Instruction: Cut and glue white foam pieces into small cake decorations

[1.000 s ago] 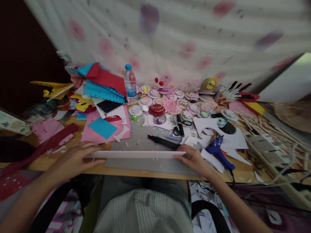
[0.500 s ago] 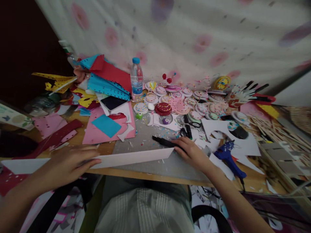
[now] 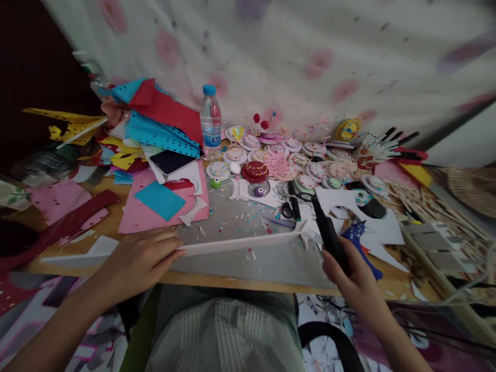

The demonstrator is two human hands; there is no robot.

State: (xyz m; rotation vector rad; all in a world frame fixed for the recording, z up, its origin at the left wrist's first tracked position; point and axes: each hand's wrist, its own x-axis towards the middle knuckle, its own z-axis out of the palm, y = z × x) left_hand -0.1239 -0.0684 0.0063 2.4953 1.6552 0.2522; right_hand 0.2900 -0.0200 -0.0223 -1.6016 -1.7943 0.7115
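Cluttered wooden bench (image 3: 248, 284), left hand (image 3: 141, 258), grip clamped on white strip (image 3: 240, 242), right hand (image 3: 359, 274), grip wrapped around black cutter (image 3: 331, 237)

Plastic bottle (image 3: 211, 112): a blue label (image 3: 213, 141) is carried, with a white mark (image 3: 216, 138) too small to be read.
Readable text: none can be made out elsewhere on the tabletop (image 3: 232, 282).

Left hand (image 3: 141, 258): we hold it palm down, pointing inward.
Right hand (image 3: 354, 271): we curl it into a grip, angled forward.
Forearms (image 3: 64, 320): we angle both inward.
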